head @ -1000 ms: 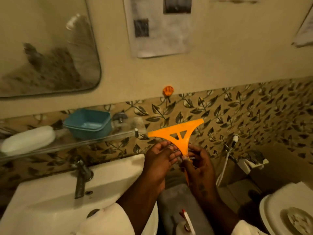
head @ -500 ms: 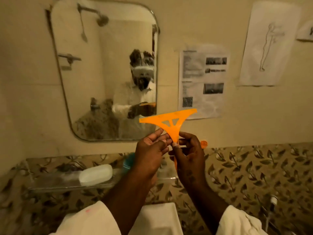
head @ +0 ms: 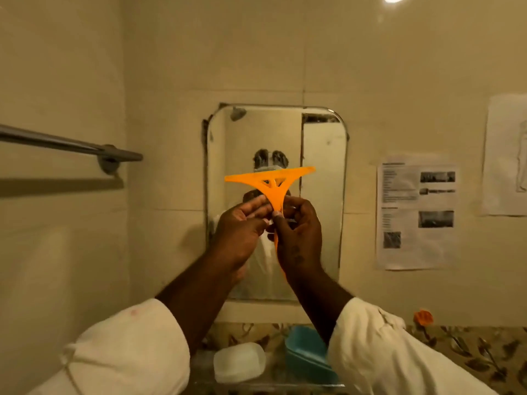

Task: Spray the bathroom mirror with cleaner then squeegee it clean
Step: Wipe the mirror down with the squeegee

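Squeegee: you hold the orange squeegee (head: 272, 182) up in front of the mirror (head: 323, 172), near its middle. Its wide blade edge is on top, running from 9 o'clock to 3 o'clock.
How it feels: it looks like thin plastic, so I think it is very light and a bit bendy. It should not break easily. If it gets wet it may turn slippery.
Where to hold: take the narrow stem at 6 o'clock, under the wide part. Keep your fingers off the blade edge.
Left hand: your left hand (head: 242, 232) pinches the stem from the 9 o'clock side, with its fingers curled.
Right hand: your right hand (head: 299, 235) is wrapped around the stem and pinches it from the 3 o'clock side.
Mirror: it is glass, hard and smooth, so do not push too hard. I cannot tell if it is wet with cleaner.
Things around: a towel bar (head: 71, 145) is at 9 o'clock. Papers (head: 416, 215) hang on the wall at 3 o'clock. A white bottle (head: 239, 362) and a blue dish (head: 305, 357) sit on a shelf at 6 o'clock.
In the way: nothing is between the blade and the glass. Mind the shelf things on low wipes, and keep drips off the papers.
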A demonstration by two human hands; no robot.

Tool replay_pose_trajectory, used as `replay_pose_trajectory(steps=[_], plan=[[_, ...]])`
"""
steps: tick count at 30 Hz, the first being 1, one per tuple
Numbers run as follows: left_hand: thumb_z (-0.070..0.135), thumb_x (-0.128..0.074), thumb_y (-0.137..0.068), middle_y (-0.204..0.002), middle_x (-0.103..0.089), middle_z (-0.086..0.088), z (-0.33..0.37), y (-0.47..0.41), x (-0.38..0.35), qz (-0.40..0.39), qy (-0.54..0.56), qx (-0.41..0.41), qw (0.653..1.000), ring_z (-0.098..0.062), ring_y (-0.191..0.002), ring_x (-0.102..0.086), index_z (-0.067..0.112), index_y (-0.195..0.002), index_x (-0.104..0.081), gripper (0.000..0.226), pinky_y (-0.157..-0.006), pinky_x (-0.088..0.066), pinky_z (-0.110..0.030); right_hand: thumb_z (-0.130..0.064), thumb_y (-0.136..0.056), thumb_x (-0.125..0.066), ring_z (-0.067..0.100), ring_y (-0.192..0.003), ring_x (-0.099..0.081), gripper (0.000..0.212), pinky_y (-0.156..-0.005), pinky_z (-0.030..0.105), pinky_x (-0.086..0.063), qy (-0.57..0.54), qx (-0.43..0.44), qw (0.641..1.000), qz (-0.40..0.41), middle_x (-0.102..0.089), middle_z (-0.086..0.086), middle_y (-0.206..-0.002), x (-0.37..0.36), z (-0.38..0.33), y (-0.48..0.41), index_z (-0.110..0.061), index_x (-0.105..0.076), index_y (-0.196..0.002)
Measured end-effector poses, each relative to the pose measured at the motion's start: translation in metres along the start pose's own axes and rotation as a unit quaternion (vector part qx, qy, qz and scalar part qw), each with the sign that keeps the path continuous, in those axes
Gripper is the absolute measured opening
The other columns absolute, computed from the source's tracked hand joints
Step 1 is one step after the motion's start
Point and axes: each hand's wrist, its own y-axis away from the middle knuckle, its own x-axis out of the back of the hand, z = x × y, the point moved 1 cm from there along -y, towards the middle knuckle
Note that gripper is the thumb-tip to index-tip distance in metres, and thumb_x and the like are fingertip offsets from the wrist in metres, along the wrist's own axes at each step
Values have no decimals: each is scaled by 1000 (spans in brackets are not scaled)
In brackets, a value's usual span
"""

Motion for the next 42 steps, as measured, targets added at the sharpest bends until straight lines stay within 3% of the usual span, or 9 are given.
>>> replay_pose_trajectory(steps=[5, 10, 13, 15, 21, 24, 36, 39, 42], plan=[[-16, -48, -92, -127, -71, -2, 43, -43, 45, -32, -31, -25, 999, -16, -115, -68, 12, -141, -57, 57, -72, -56, -19, -14, -100, -69, 15, -79, -77, 23, -66, 30, -63, 27, 19, 999, -1, -76, 4, -100, -52, -12, -45, -15, -63, -123], [-18, -50, -91, -130, -68, -5, 71, -78, 67, -26, -65, -55, 996, -16, -120, -65, 9, -143, -54, 58, -101, -53, -34, -15, -100, -67, -12, -72, -69, 25, -53, 5, -50, 75, 64, 995, 12, -70, -11, -94, -87, -21, -85, -16, -63, -124], [-18, -51, -91, -133, -67, -5, 83, -95, 70, -27, -80, -70, 994, -20, -122, -64, 10, -144, -53, 61, -105, -51, -46, -20, -100, -68, 5, -77, -74, 24, -59, 13, -58, 94, 70, 993, 32, -70, -9, -96, -102, -29, -104, -23, -62, -123], [-18, -52, -90, -135, -65, -5, 90, -106, 70, -29, -78, -77, 994, -22, -123, -63, 11, -145, -53, 62, -105, -51, -50, -22, -101, -67, 17, -87, -75, 26, -75, 35, -65, 94, 65, 993, 42, -73, -1, -101, -110, -35, -114, -25, -60, -126], [-15, -51, -92, -138, -63, -5, 104, -128, 66, -29, -79, -104, 991, -22, -126, -60, 12, -145, -52, 59, -105, -51, -46, -23, -100, -67, 23, -92, -74, 29, -87, 52, -64, 78, 52, 993, 76, -68, -6, -99, -127, -46, -133, -27, -58, -128], [-14, -53, -92, -137, -64, -5, 98, -132, 66, -31, -69, -103, 992, -22, -126, -60, 12, -146, -51, 60, -105, -51, -44, -23, -101, -66, 25, -92, -74, 27, -88, 53, -64, 81, 38, 993, 78, -69, -3, -101, -130, -42, -135, -27, -57, -126], [-6, -57, -97, -133, -66, -4, 67, -116, 73, -11, -75, -114, 991, -22, -122, -63, 15, -145, -53, 54, -103, -53, -45, -27, -103, -65, 10, -86, -66, 23, -85, 43, -63, 85, 51, 992, 84, -59, -23, -89, -133, -12, -110, -43, -50, -95], [0, -59, -98, -130, -68, -1, 53, -107, 75, -12, -75, -119, 990, -19, -119, -65, 18, -145, -53, 51, -101, -55, -40, -29, -104, -64, 12, -89, -68, 13, -82, 37, -62, 81, 40, 993, 80, -61, -22, -91, -133, -4, -98, -39, -55, -107], [1, -60, -98, -128, -70, 1, 38, -98, 77, -7, -64, -121, 991, -14, -116, -66, 19, -145, -53, 51, -97, -56, -30, -29, -104, -63, 13, -90, -69, 16, -84, 42, -63, 93, 30, 992, 79, -65, -19, -92, -133, 4, -83, -27, -61, -119]])
